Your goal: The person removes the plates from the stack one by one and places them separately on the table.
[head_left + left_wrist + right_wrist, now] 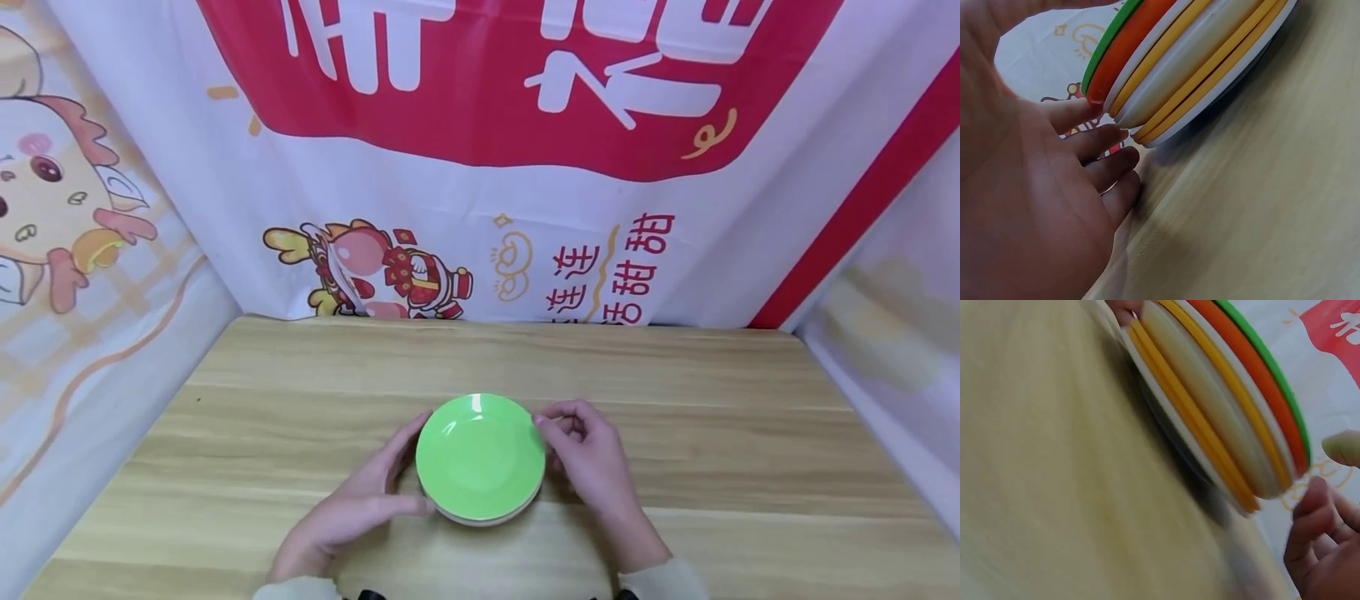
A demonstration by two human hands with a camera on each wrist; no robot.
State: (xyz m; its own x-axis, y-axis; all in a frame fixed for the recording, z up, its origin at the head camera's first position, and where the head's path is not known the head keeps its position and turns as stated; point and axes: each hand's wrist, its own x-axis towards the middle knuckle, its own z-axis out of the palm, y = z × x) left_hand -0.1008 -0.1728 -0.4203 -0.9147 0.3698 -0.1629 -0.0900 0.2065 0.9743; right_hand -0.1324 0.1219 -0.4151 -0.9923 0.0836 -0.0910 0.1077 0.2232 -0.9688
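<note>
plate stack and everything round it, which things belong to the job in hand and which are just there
Likely in the job:
plate stack
green plate, on top
orange plate, directly beneath it
left hand, touching the stack's edge
right hand, beside the rim

Likely just there:
wooden tabletop
dragon-print backdrop
cartoon-print cloth, at the left

The top plate [480, 458] I'm looking at is plain green, the dish [1125, 47] beneath it orange-red, then come yellow rims [1192, 415] and creamy-white rims [1210, 400]. The table [712, 450] has pale, streaked woodgrain; the white backdrop [450, 196] carries a red panel [480, 125] with white lettering [667, 96].
</note>
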